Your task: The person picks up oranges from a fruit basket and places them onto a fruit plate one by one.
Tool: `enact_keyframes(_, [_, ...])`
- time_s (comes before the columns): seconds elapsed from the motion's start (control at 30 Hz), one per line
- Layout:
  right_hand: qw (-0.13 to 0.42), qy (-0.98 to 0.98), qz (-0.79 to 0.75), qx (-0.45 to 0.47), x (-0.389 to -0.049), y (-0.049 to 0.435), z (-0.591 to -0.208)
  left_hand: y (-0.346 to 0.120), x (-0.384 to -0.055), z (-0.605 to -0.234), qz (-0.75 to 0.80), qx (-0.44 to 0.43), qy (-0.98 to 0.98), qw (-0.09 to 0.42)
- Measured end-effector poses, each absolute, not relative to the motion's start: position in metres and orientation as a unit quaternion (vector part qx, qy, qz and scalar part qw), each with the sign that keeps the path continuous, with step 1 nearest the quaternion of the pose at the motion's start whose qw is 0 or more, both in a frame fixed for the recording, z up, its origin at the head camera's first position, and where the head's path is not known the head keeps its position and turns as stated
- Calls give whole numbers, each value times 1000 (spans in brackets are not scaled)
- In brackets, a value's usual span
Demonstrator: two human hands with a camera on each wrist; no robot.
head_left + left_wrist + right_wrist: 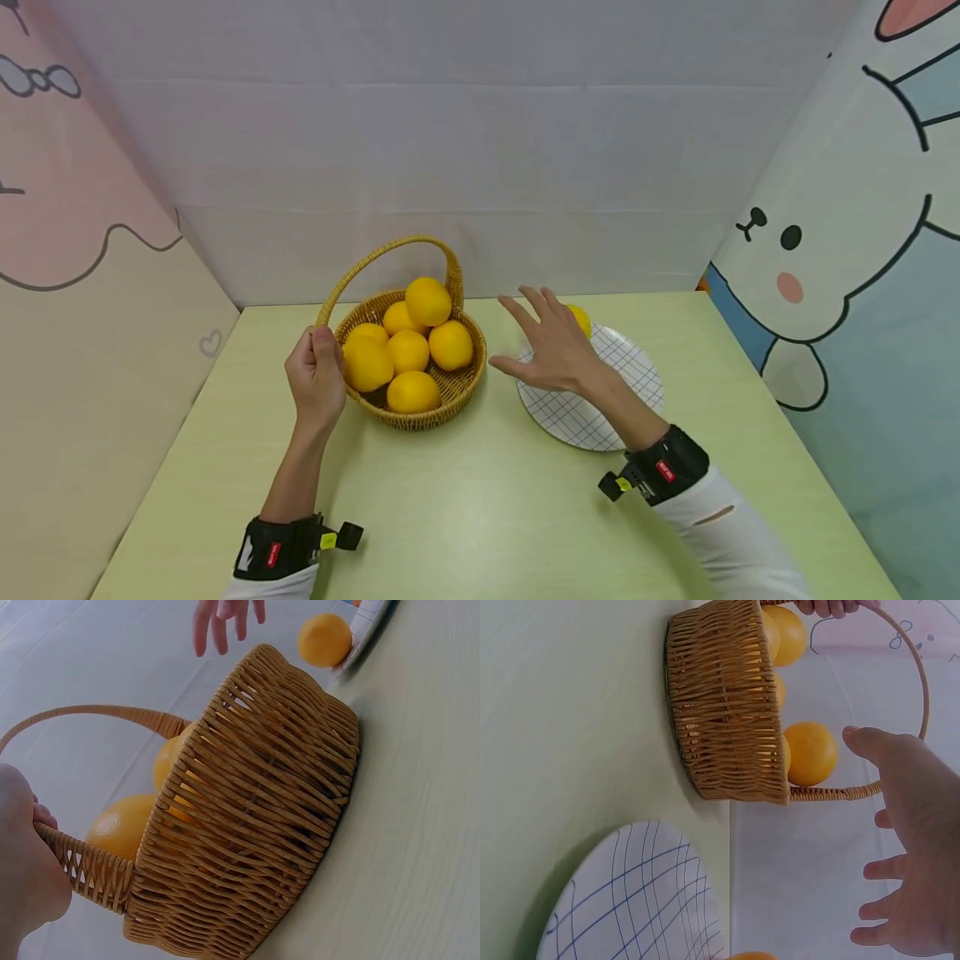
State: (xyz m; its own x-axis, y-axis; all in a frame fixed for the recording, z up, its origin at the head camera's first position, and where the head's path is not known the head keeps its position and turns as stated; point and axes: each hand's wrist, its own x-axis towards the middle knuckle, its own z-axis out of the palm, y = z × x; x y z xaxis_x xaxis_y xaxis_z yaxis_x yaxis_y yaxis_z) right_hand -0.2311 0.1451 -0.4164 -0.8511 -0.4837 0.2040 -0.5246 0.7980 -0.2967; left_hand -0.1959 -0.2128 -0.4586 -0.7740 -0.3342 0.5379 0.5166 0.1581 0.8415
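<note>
A wicker basket (pixel 417 421) with a tall arched handle holds several oranges (pixel 408 352) on the table. My left hand (pixel 315 375) grips the handle low on its left side, thumb toward me. My right hand (pixel 553 346) is spread with nothing in it, above the checked plate (pixel 577 421) and to the right of the basket. In the right wrist view, its thumb points toward the orange (pixel 811 754) at the basket's near rim. Another orange (pixel 325 640) lies on the plate's far side, partly hidden behind my right hand in the head view.
The pale green table (pixel 450 517) meets a white cloth backdrop (pixel 480 167) just behind the basket and plate. Printed panels with cartoon figures stand along the left and right sides. A black camera band (pixel 667 467) sits on each wrist.
</note>
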Motion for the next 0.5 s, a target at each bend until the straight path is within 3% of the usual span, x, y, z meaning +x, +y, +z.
enact_keyframes(0.5, [56,-932,141,329,-227,93,-412,-213,-195,-458,-645,-69,-688,325])
